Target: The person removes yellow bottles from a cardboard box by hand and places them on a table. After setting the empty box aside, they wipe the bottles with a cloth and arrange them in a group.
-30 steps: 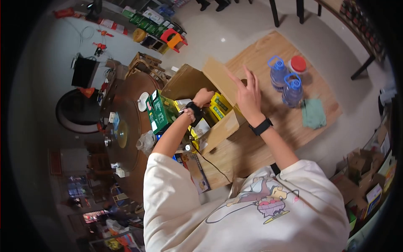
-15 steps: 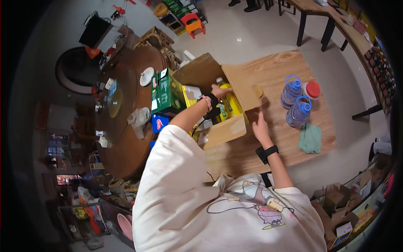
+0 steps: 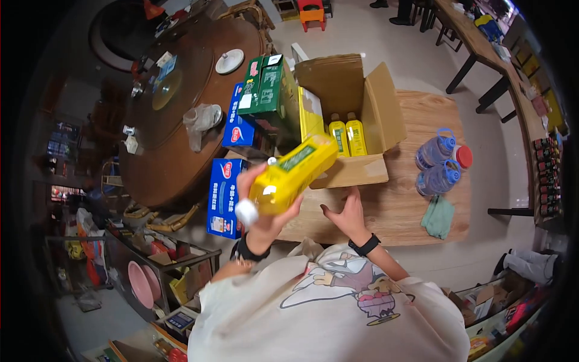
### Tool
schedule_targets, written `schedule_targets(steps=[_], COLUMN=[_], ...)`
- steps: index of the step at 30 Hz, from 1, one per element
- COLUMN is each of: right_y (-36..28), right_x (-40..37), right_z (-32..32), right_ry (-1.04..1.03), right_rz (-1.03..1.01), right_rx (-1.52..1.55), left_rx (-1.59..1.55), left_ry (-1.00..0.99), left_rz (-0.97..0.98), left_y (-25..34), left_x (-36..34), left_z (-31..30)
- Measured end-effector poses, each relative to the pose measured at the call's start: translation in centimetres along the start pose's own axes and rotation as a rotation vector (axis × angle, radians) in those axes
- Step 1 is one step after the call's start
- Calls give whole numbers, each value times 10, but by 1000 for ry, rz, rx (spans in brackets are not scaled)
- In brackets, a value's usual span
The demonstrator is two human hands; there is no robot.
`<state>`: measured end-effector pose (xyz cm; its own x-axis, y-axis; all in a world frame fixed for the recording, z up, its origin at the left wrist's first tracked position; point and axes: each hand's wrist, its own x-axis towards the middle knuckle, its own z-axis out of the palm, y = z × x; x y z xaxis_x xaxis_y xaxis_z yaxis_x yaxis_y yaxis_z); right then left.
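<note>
My left hand (image 3: 263,231) is wrapped round a yellow bottle (image 3: 301,169) with a white cap. The bottle is tilted, its cap toward me and its base toward the carton. My right hand (image 3: 350,218) has thumb and fingers apart, fingertips right by the front flap of an open cardboard carton (image 3: 386,114). Inside that carton, two more yellow bottles (image 3: 356,137) stand side by side, white caps upward. A yellow printed panel (image 3: 310,111) shows along the carton's left side.
Left of the carton are a green box (image 3: 265,90) and blue boxes (image 3: 224,196). To the right, two large water bottles (image 3: 435,151), a red-lidded jar (image 3: 463,157) and a green cloth (image 3: 438,217) rest on the wooden table (image 3: 416,108). A round table (image 3: 199,66) stands left.
My left hand has come out of the carton holding a yellow bottle and moved toward me. My right hand has shifted from the carton's right side to its front. The view has turned.
</note>
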<state>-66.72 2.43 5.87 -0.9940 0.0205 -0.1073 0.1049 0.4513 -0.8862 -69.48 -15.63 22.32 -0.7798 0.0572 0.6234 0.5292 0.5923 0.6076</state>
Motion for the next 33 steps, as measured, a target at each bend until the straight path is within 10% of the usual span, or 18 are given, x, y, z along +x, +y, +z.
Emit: schedule_targets(steps=[2, 10, 14, 20, 30, 33], right_y=[0, -15, 17, 83, 61, 74], right_x=[-8, -11, -19, 0, 63, 75], right_z=[12, 74, 110, 135, 149, 156], right_ry=[156, -348, -186, -162, -6, 2], right_rz=[-314, -439, -293, -69, 124, 105], right_rx=[-65, -82, 115, 145, 17, 42], left_rx=[181, 37, 76, 19, 155, 211], left_ry=[-19, -122, -143, -775, -714, -74], left_rz=[26, -734, -795, -542, -1046, -973], left_y=[5, -50, -81, -171, -221, -264], left_x=[-29, -145, -170, -170, -92, -74], left_z=[-27, 9, 39, 55, 56, 93])
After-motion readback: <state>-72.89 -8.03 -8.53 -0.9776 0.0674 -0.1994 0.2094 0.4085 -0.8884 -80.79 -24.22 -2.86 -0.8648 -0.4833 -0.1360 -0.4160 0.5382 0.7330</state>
